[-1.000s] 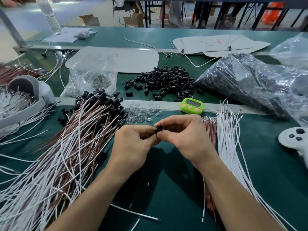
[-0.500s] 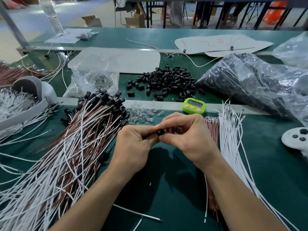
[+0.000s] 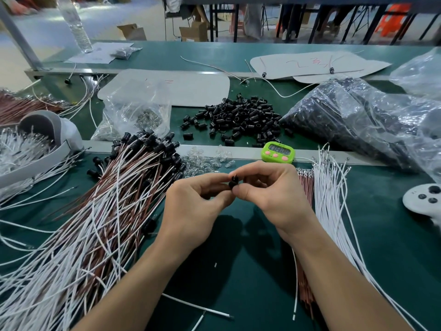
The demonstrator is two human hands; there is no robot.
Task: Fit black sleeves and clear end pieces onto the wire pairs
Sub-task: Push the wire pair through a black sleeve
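Green worktop [image 3: 250, 295] fills the head view, and the only bare stretch runs from the middle down to the near edge, between the two forearms. Above it the left hand [image 3: 193, 206] and right hand [image 3: 272, 194] meet, each grip pinched, thumb and fingertips, on one black sleeve [image 3: 233, 181] held just off the surface. Which wire it sits on, I cannot tell.

Toward the left edge sprawls a thick fan of finished wire pairs [image 3: 95, 223], crowding right up to the left wrist. Toward the right edge a bundle of white wires [image 3: 334, 211] lies lengthways, with brown wires [image 3: 306, 185] tucked beside it, close to the right wrist.

Beyond the knuckles, clear end pieces [image 3: 202, 161] are scattered against a metal strip [image 3: 238, 149], and a green timer [image 3: 278, 152] sits on it. Farther back there is a heap of loose black sleeves [image 3: 241, 118], with a bulging plastic bag [image 3: 358, 120] touching its right side. A white controller [image 3: 422, 199] lies at the right edge.
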